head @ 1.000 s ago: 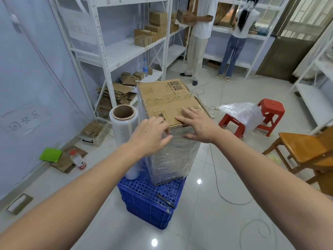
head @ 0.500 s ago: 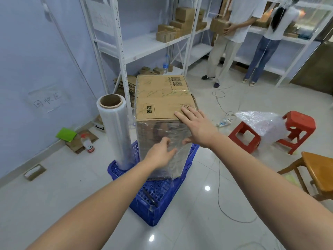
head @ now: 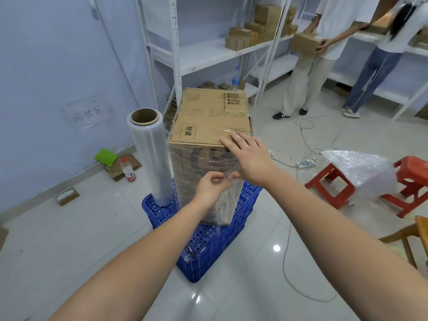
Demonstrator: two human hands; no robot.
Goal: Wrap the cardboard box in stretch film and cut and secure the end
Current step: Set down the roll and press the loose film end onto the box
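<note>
A tall cardboard box (head: 208, 119) stands upright on a blue plastic crate (head: 208, 246), its sides covered in clear stretch film. The roll of stretch film (head: 151, 158) stands on end on the crate, just left of the box. My right hand (head: 251, 158) lies flat with spread fingers on the box's near top edge and right corner. My left hand (head: 212, 188) is lower, against the near face of the box, with thumb and fingers pinching a bit of the film there.
White shelving (head: 208, 49) with small cartons stands behind the box. Two people work at shelves at the back right. Red stools (head: 331, 186) with a bubble wrap bag (head: 356, 170), a wooden chair (head: 414, 235) and floor cables (head: 287, 251) lie to the right. A bottle (head: 127, 170) stands by the left wall.
My left hand has slid from the box's top edge down its near face and now pinches the film. My right hand stays on the top corner. The view has shifted back and left.
</note>
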